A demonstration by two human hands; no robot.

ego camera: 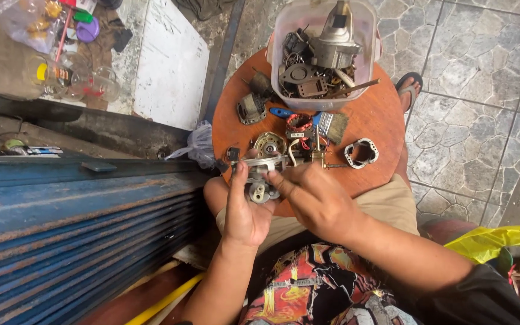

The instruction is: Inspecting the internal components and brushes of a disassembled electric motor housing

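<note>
My left hand (245,210) grips a small grey metal motor housing (261,176) from below, over the near edge of a round wooden table (386,114). My right hand (314,195) rests on the same part, its fingers pinched at the housing's right side. Just beyond lie a round metal end plate (269,144), a copper-wound motor stator with red wires (301,129), a grey ring-shaped casing (361,152) and a paint brush with a blue handle (326,123).
A clear plastic tub (284,36) full of motor parts stands at the table's far side. A blue corrugated metal shutter (73,229) lies left. A sandalled foot (409,89) rests on the stone floor. A yellow plastic bag (495,241) sits at right.
</note>
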